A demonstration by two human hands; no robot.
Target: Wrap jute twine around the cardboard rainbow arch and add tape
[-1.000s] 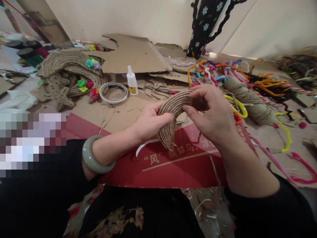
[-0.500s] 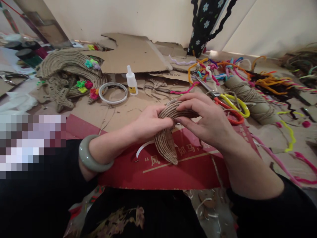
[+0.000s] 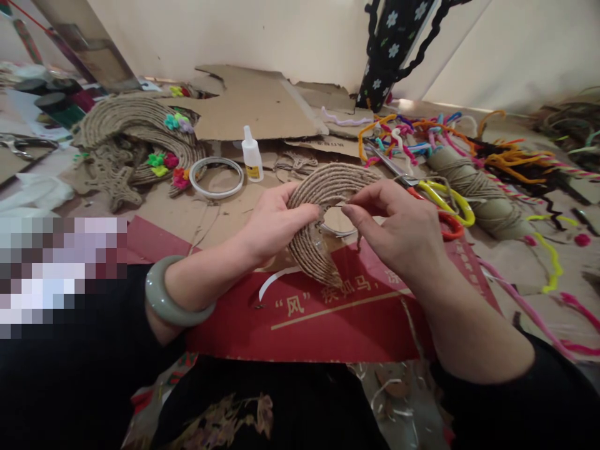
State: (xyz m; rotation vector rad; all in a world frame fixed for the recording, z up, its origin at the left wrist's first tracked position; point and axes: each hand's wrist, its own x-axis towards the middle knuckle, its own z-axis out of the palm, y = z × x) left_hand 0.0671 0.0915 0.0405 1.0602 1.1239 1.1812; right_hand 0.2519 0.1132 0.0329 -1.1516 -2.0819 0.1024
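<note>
Leftmost, silver metal scissors near dark-lidded jars and a crumpled white tissue; next, a thick arch of coiled brown twine dotted with small bright flowers, with a star-shaped brown twine piece just beside its lower part; then a pale grey-white ring flat on tan cardboard, and close by, upright, a small white plastic bottle with a yellow label; nearer, a smooth grey-green bangle around the left wrist.

At centre, a crescent of brown twine rows, tilted and raised above a red cardboard sheet with gold lettering, between both hands; left hand clamped on its left part, thumb on the near face, fingers mostly hidden behind; a curved white strip below, on the red sheet; right hand pinching the crescent's inner edge toward its right end, thumb and bent forefinger close together; far tip out of sight behind the knuckles.

Just beyond the right hand, scissors with red and yellow handles; farther right, a fat spool of brown twine amid multicoloured fuzzy pipe cleaners.
</note>
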